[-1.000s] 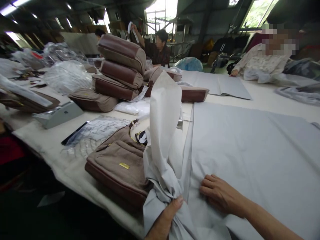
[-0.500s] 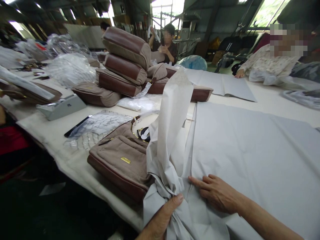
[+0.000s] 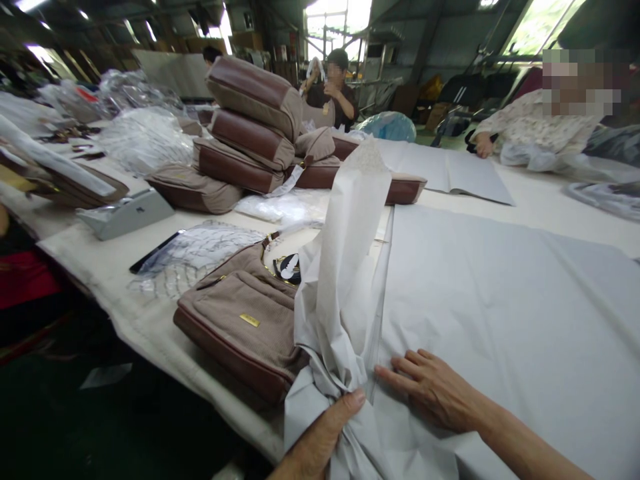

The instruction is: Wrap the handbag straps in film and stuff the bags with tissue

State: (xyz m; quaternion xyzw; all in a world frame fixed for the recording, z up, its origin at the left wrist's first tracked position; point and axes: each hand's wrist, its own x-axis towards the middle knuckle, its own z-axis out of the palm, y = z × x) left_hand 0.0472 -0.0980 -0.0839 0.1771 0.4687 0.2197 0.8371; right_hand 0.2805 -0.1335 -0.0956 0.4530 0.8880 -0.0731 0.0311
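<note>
Reaching farther left: right fingers (image 3: 396, 379)

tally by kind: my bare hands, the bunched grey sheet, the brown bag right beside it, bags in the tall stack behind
Bare hands: 2, left hand and right hand
Bunched grey sheet: 1
Brown bag beside it: 1
Bags in the tall stack: 3
Total: 7
</note>
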